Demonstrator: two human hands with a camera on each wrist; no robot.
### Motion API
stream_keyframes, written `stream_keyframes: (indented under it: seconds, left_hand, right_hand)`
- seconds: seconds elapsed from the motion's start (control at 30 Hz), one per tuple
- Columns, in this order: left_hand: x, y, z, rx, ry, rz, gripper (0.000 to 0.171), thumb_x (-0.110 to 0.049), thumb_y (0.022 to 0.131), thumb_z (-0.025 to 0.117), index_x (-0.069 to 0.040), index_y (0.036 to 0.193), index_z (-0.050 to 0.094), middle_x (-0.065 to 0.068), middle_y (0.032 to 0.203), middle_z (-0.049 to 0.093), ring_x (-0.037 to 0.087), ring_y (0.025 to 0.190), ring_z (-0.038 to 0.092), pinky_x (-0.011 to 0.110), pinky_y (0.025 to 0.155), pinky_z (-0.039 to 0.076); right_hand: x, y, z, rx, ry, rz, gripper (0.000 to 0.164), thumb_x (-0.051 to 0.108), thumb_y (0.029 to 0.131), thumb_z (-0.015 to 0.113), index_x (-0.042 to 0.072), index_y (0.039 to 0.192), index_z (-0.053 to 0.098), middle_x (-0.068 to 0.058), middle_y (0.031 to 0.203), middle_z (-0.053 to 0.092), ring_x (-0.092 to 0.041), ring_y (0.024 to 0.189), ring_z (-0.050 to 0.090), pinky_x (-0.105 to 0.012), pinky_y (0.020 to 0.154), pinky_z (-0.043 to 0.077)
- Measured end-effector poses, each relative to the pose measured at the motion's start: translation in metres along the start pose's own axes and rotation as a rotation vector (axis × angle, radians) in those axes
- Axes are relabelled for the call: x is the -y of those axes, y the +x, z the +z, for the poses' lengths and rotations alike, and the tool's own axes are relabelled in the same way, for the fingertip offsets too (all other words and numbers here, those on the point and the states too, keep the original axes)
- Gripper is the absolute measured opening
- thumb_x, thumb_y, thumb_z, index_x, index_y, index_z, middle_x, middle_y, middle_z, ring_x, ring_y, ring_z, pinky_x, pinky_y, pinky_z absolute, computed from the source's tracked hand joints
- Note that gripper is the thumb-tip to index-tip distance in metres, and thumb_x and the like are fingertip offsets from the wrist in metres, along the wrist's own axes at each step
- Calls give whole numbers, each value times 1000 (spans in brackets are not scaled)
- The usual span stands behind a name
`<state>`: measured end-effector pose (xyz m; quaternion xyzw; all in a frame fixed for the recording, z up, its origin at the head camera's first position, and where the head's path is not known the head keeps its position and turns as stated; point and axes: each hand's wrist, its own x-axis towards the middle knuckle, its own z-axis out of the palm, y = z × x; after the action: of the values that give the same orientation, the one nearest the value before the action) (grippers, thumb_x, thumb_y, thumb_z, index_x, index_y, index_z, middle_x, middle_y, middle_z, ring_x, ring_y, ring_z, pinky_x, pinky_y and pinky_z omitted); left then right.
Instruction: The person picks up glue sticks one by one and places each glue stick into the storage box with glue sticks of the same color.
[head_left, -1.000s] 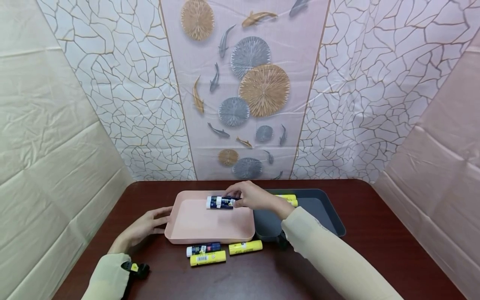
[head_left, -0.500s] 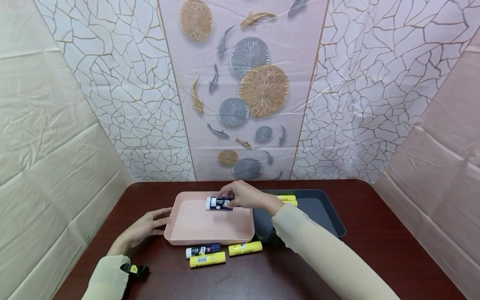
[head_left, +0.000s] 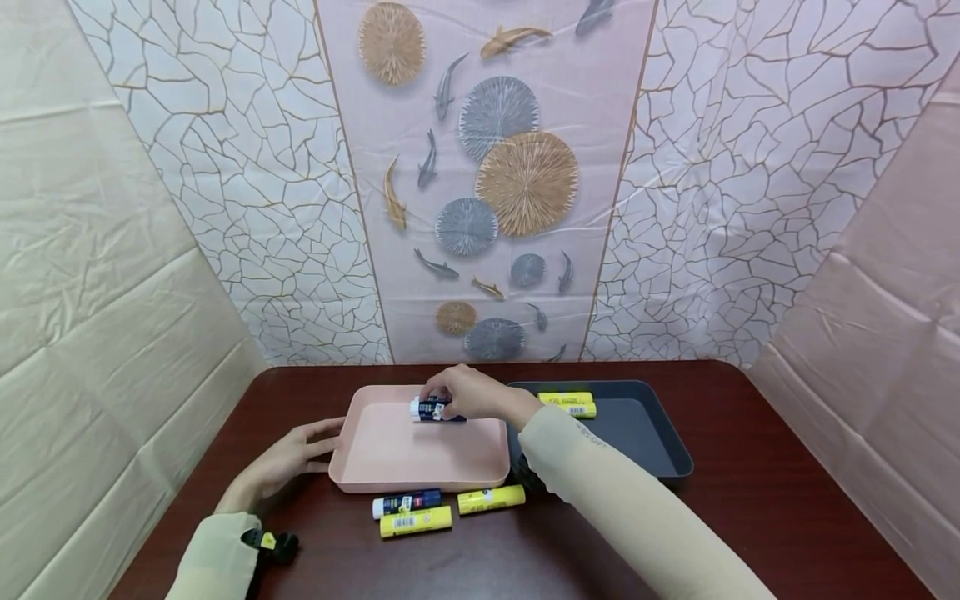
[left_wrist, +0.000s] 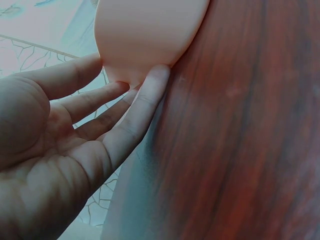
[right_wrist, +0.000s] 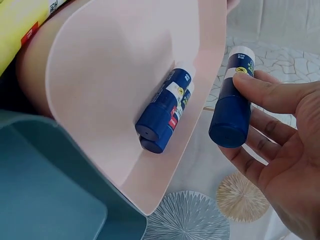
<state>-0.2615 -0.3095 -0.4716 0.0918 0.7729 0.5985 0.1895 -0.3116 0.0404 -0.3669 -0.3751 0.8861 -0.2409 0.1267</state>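
My right hand (head_left: 472, 393) pinches a dark blue glue stick with a white end (right_wrist: 231, 112) between thumb and fingers, above the back of the pink tray (head_left: 416, 454). Two more blue glue sticks (right_wrist: 159, 114) lie side by side in that tray, as the right wrist view shows; from the head they are mostly hidden by the held one and the hand. At the tray's left side, my left hand (head_left: 281, 460) touches the outer wall with straightish, spread fingers (left_wrist: 136, 112).
In front of the pink tray lie a blue glue stick (head_left: 407, 503) and two yellow ones, one nearer (head_left: 416, 522) and one to the right (head_left: 491, 499). A dark grey tray (head_left: 637, 433) on the right holds two yellow glue sticks (head_left: 567, 403). A patterned cloth stands behind the table.
My right hand has moved left over the pink tray with the blue glue stick. The yellow glue sticks in the grey tray show more fully now. My left hand stays at the tray's side.
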Motion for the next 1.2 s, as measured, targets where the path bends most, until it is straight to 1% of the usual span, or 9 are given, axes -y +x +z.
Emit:
stream_keyframes:
  seconds: [0.23,0.4,0.57,0.63,0.73,0.87,1.0,1.07,1.2]
  left_hand:
    - [0,-2,-1,-5,3,-2,67,-25,109,58,2,162,28,30,163,30,28,126,60,43,97,58]
    - [1,-2,-1,0,-7,2,67,-24,109,57,3,162,27,31,163,30,27,125,61,42,97,58]
    - [3,-1,-2,5,-11,7,67,-24,109,57,3,162,26,31,163,30,26,125,61,42,97,58]
    - [3,-1,-2,3,-12,7,67,-24,109,58,3,162,27,31,162,30,27,125,61,42,96,58]
    - [3,0,-1,-2,-11,-1,67,-24,109,58,3,162,27,31,163,30,27,125,61,42,96,59]
    - [2,1,-1,-13,-9,-20,67,-26,109,58,1,163,28,29,164,29,25,125,62,42,96,59]
    - [2,1,0,-18,-8,-28,67,-26,109,57,0,163,28,29,164,29,25,124,62,42,95,59]
    - [2,1,0,-18,-8,-26,67,-26,109,58,0,163,28,29,164,30,25,124,62,42,95,59]
    - [3,0,-1,-8,-5,-5,67,-25,109,58,2,162,28,30,162,31,27,123,63,43,96,59]
  right_hand:
    - [-1,9,8,5,-10,28,35,2,93,77,19,124,76,0,105,65,-14,92,54,-29,80,49]
    - [1,15,12,26,-42,28,36,1,92,78,17,125,76,-1,99,65,-14,86,52,-27,73,46]
    - [2,18,16,37,-94,52,37,2,93,77,21,125,75,0,100,65,-13,86,53,-27,73,46]
    - [2,19,19,39,-126,65,36,3,94,75,24,124,76,3,105,66,-11,89,55,-27,76,49]
    - [1,20,24,46,-173,74,36,4,95,73,25,123,76,5,118,69,-10,99,58,-29,86,52]
    - [1,20,28,51,-206,109,36,6,95,74,29,123,76,8,132,66,-10,110,57,-33,97,52]
    - [1,18,31,65,-213,93,36,5,96,73,27,125,76,6,133,67,-13,118,58,-34,101,51]
    - [1,19,33,68,-202,68,36,2,95,73,23,125,76,4,133,67,-15,121,58,-33,105,49]
    - [0,21,37,56,-215,59,36,0,95,72,21,125,76,3,134,68,-17,126,57,-34,110,46]
